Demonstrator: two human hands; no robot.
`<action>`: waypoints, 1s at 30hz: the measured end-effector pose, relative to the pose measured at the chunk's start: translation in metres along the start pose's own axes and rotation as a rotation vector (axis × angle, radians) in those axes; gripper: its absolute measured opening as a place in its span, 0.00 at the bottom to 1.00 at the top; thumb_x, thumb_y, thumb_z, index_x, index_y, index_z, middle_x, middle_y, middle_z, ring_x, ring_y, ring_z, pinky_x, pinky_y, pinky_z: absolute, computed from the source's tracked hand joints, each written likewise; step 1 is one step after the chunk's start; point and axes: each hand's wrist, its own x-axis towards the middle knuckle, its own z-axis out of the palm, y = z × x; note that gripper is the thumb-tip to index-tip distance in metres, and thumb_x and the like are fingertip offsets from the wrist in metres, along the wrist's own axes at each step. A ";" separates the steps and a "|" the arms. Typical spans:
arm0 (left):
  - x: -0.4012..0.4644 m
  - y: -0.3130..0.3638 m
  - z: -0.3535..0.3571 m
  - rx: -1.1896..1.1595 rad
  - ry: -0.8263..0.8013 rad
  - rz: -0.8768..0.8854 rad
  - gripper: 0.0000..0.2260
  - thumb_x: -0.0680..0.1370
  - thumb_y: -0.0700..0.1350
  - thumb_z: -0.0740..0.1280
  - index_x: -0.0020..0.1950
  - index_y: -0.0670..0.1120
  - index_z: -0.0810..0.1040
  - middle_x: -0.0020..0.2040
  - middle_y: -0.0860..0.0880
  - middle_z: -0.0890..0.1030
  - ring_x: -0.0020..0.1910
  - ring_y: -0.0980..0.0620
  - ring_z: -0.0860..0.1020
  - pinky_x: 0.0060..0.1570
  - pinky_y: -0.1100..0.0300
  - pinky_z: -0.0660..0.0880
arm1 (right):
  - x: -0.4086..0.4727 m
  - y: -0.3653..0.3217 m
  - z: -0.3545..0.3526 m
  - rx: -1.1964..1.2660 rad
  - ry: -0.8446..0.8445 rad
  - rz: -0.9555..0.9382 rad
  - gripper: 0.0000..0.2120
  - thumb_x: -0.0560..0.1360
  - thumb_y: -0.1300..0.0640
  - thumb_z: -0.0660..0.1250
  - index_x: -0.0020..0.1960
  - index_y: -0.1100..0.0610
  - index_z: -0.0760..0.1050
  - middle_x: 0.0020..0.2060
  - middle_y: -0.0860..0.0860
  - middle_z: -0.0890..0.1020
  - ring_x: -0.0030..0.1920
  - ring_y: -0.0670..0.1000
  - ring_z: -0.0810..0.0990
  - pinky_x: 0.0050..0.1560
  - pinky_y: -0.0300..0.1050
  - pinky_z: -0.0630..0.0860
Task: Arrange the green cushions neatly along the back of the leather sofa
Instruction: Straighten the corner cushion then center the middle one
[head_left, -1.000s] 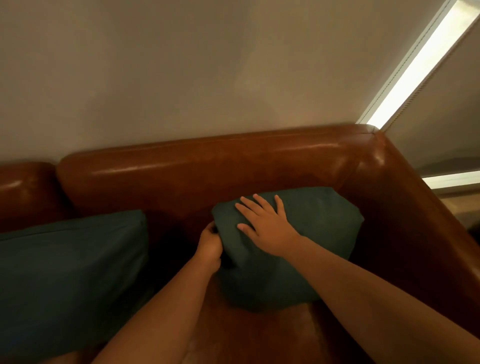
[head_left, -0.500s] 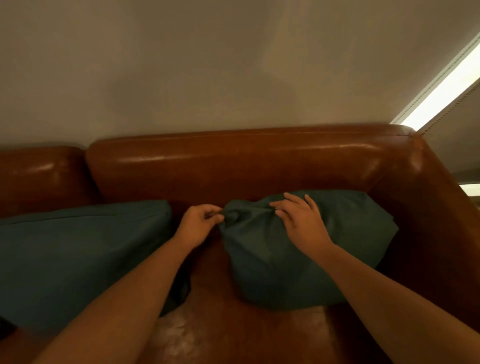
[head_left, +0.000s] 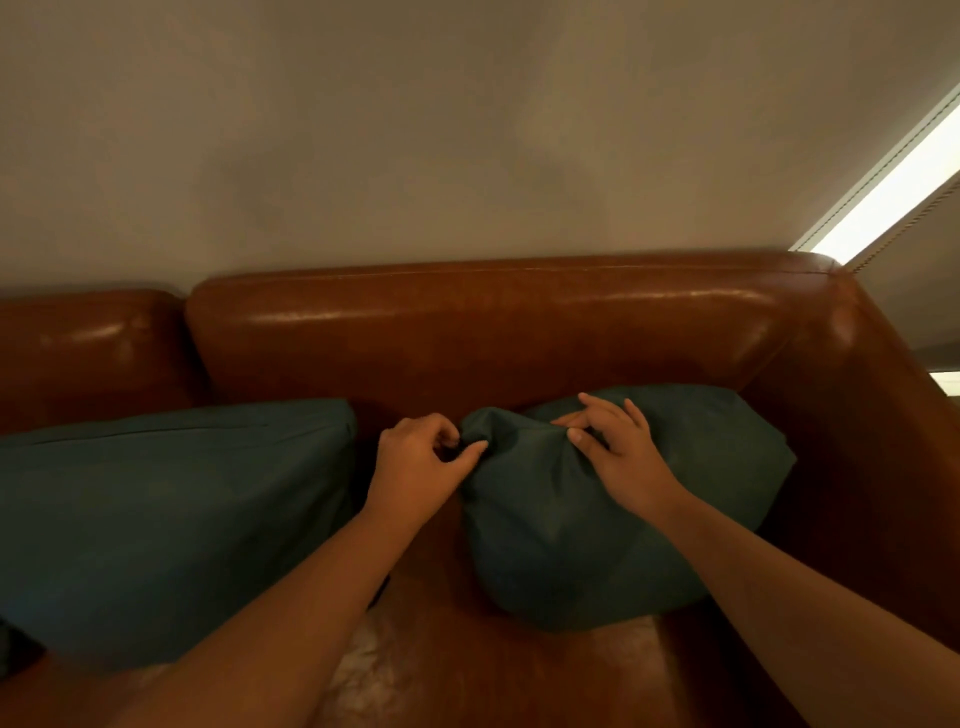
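Observation:
Two dark green cushions lean against the back of a brown leather sofa (head_left: 519, 332). The right cushion (head_left: 571, 545) sits in the sofa's right corner, its top left corner bunched up. My left hand (head_left: 421, 467) pinches that bunched corner between thumb and fingers. My right hand (head_left: 618, 457) rests on the cushion's top edge, fingers curled into the fabric beside the corner. The left cushion (head_left: 166, 509) stands upright to the left, apart from both hands, with a gap of bare leather between the two cushions.
The sofa's right armrest (head_left: 872, 467) closes off the corner behind the right cushion. A plain wall (head_left: 467, 130) rises behind the sofa. A bright window strip (head_left: 893, 192) shows at the upper right. A pale worn patch (head_left: 379, 670) marks the seat.
My left hand came up from the cushion's side to pinch its top left corner. My right hand went from lying flat on the cushion to curling into its top edge.

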 end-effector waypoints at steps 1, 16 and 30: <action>0.000 0.000 0.003 0.011 0.010 -0.065 0.15 0.69 0.59 0.72 0.36 0.49 0.76 0.33 0.56 0.75 0.39 0.53 0.75 0.44 0.51 0.75 | 0.000 -0.002 0.002 -0.009 -0.001 -0.007 0.14 0.79 0.60 0.63 0.40 0.43 0.70 0.51 0.29 0.75 0.68 0.37 0.62 0.73 0.43 0.40; 0.036 0.040 -0.034 0.193 -0.336 -0.329 0.19 0.71 0.49 0.71 0.54 0.53 0.64 0.42 0.55 0.79 0.50 0.49 0.78 0.53 0.53 0.67 | 0.000 -0.004 0.006 -0.099 -0.017 -0.033 0.10 0.80 0.58 0.61 0.47 0.44 0.74 0.55 0.35 0.77 0.68 0.35 0.58 0.73 0.48 0.37; 0.031 0.034 -0.052 0.167 -0.515 -0.129 0.13 0.71 0.53 0.73 0.47 0.47 0.75 0.40 0.52 0.77 0.43 0.50 0.77 0.44 0.55 0.75 | -0.006 -0.001 0.014 -0.159 0.033 -0.086 0.09 0.80 0.56 0.61 0.53 0.45 0.77 0.56 0.37 0.79 0.72 0.40 0.60 0.74 0.52 0.35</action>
